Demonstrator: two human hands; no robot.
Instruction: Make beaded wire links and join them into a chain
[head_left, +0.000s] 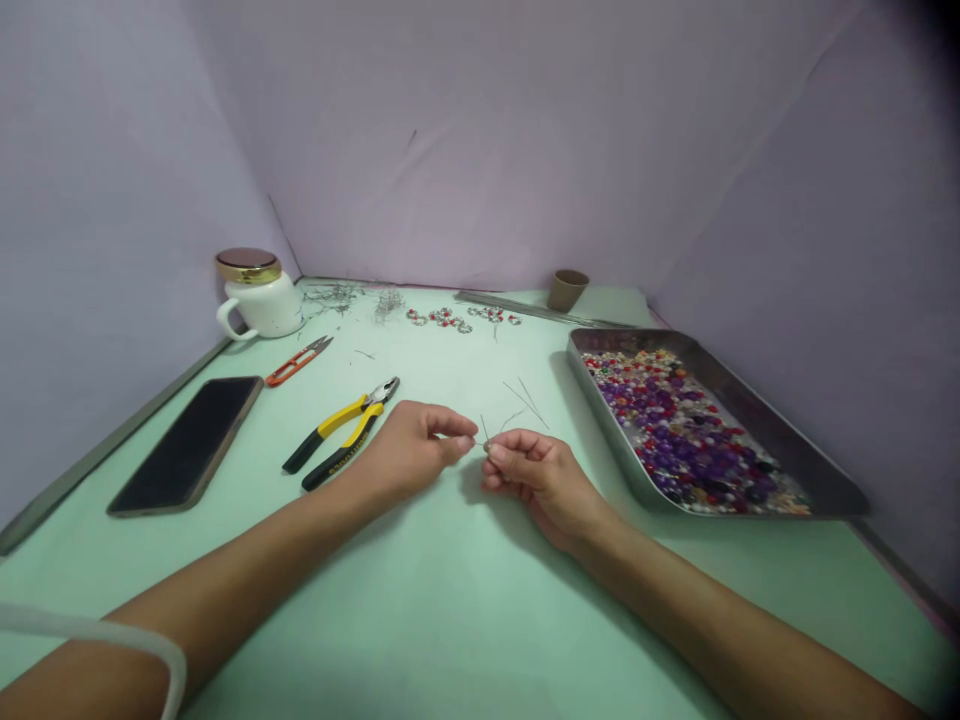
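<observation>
My left hand [409, 450] and my right hand [532, 475] rest on the pale green table [450, 600], fingertips almost meeting. Both pinch a thin metal wire [481, 432] held between them; its short end sticks up above the fingers. A few loose wires [525, 400] lie just beyond my right hand. A steel tray [795, 450] full of purple, red and white beads [675, 430] sits to the right of my right hand. Yellow-handled pliers [341, 435] lie just left of my left hand.
A black phone [187, 445] lies at the left. Orange thread snips [298, 362], a white lidded mug [259, 293], a pile of wire bits [352, 298], several beaded pieces [457, 318], long rods [525, 310] and a small brown cup [566, 289] stand farther back. Lilac walls enclose the table.
</observation>
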